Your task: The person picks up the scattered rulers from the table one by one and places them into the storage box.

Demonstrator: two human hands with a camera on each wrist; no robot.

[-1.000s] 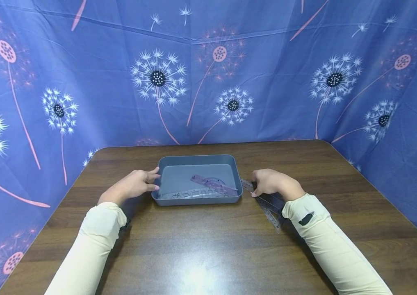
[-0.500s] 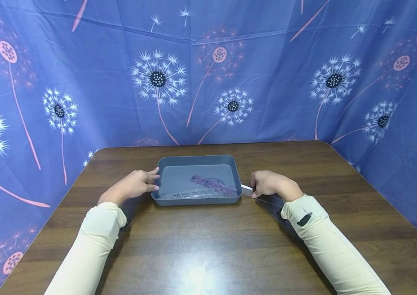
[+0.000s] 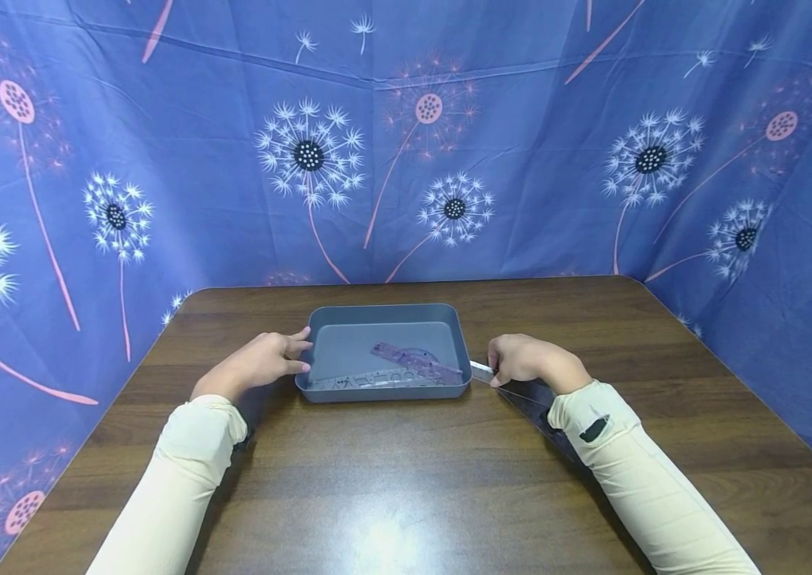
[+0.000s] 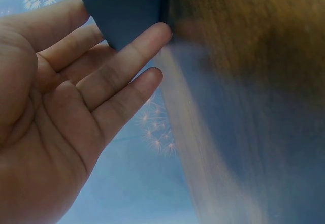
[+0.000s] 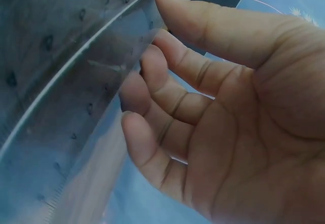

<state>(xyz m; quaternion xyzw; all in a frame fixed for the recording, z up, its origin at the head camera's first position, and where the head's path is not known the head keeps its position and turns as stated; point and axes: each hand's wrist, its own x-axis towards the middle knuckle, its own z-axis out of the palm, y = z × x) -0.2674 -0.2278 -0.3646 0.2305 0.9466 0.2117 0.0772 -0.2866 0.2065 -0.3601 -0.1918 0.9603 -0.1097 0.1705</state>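
Note:
My right hand (image 3: 531,359) is beside the right end of a grey-blue tray (image 3: 384,392). Its thumb and curled fingers pinch a clear set square (image 5: 96,66), which has printed numbers along its edge in the right wrist view. In the head view one end of the set square shows between hand and tray, and the hand and sleeve hide much of it. At the tray's left end, my left hand (image 3: 262,363) touches the side wall with nearly straight fingers. Inside the tray lie a purple clear ruler with a protractor curve (image 3: 416,362) and a clear stencil ruler (image 3: 355,379).
The tray stands toward the back of a brown wooden table (image 3: 348,471). A blue curtain with dandelion prints (image 3: 391,239) hangs behind the table and along its sides. Light glares off the front of the tabletop.
The set square has tilted in my right hand: one second ago its triangle showed flat below the hand, and now mostly a thin edge shows. My left hand and the tray have stayed put.

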